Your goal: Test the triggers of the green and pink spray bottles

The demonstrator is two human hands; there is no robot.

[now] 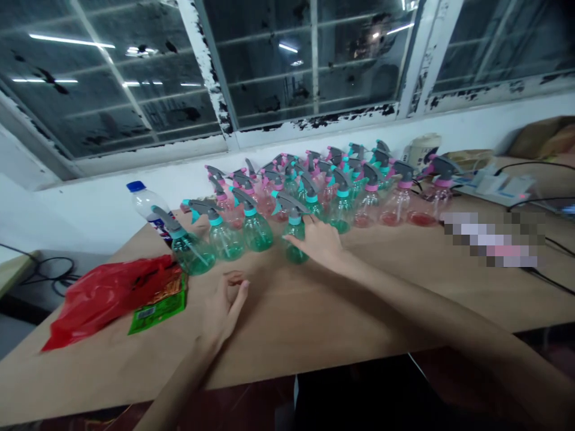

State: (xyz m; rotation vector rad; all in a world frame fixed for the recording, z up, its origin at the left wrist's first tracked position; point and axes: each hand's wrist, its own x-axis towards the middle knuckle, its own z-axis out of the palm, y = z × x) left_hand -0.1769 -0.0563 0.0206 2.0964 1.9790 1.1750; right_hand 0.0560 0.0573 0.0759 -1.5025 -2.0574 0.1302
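Right hand: curled round the front green bottle, with the thumb across its near side and fingers up by the collar. Grip firmness? Cannot tell.
Front green bottle: standing on the table, roughly 2 o'clock from the left hand. Looks top-heavy tbh, so could tip if nudged by the sprayer head.
Left hand: loosely cupped, thumb apart from the fingers, holding nothing. Could clip the leftmost green bottle, near 11 o'clock, if swung out carelessly.
Neighbours: one green bottle around 10 o'clock of the front one, another green bottle near 2. Packed pretty tight, so could go domino-style from one sloppy knock.
Pink bottles: past 2 o'clock, liquid inside. Might leak if toppled.
Power strip: farther out between 2 and 3. Could get wet from a spill over there, not great lol.
Red bag: about 9 o'clock from the left hand. Could snag the leftmost green bottle if yanked.
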